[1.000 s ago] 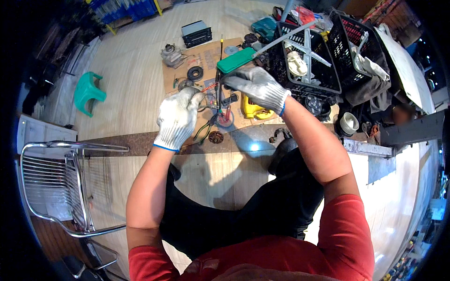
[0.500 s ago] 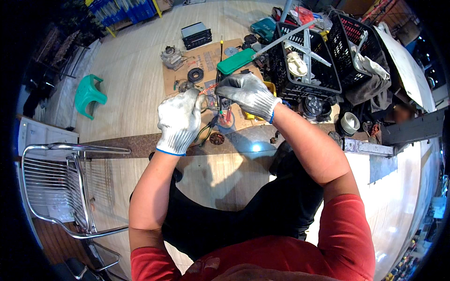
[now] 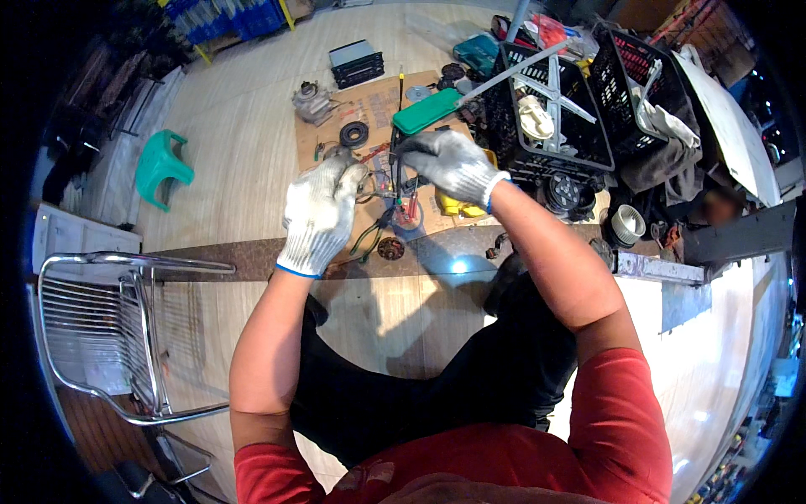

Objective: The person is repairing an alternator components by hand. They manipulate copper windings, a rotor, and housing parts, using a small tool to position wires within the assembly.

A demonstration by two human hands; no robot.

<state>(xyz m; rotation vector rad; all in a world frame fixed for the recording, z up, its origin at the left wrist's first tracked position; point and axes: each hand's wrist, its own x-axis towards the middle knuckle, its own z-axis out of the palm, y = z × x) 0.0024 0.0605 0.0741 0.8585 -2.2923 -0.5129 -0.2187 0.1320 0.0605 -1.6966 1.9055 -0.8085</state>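
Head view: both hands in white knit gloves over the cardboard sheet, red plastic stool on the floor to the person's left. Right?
Not quite: the plastic stool is green, not red, as the head view shows. The rest holds: the left hand and right hand both wear white knit gloves over the cardboard sheet, and the stool stands on the floor to the person's left.

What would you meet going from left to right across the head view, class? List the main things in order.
Metal chair → green stool → left hand → right hand → black crate → round white fan part.
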